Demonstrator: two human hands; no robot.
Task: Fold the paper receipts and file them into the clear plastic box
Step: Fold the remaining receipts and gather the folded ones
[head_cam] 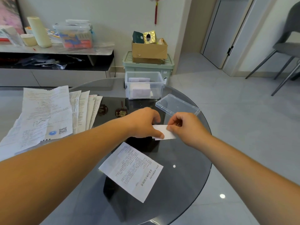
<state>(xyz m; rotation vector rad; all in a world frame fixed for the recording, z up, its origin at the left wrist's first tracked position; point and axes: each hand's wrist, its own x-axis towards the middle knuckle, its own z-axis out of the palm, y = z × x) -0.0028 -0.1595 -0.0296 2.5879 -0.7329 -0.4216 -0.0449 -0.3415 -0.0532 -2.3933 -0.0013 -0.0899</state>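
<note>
A small folded white receipt (164, 132) sits above the round glass table (186, 168), held between both hands. My left hand (142, 122) pinches its left end with thumb and fingers. My right hand (185, 127) pinches its right end. The clear plastic box (159, 88) stands open at the table's far side with folded papers inside. Its clear lid (177, 105) lies just to the right of it. A flat printed sheet (131, 171) lies on the glass in front of me. A fanned stack of unfolded receipts (48, 114) lies at the left.
Beyond the table stand a green storage bin (165, 69) with a cardboard box (149, 50) on top. A low cabinet (56, 51) with containers runs along the left wall. A grey chair (285, 46) stands at the right by a door.
</note>
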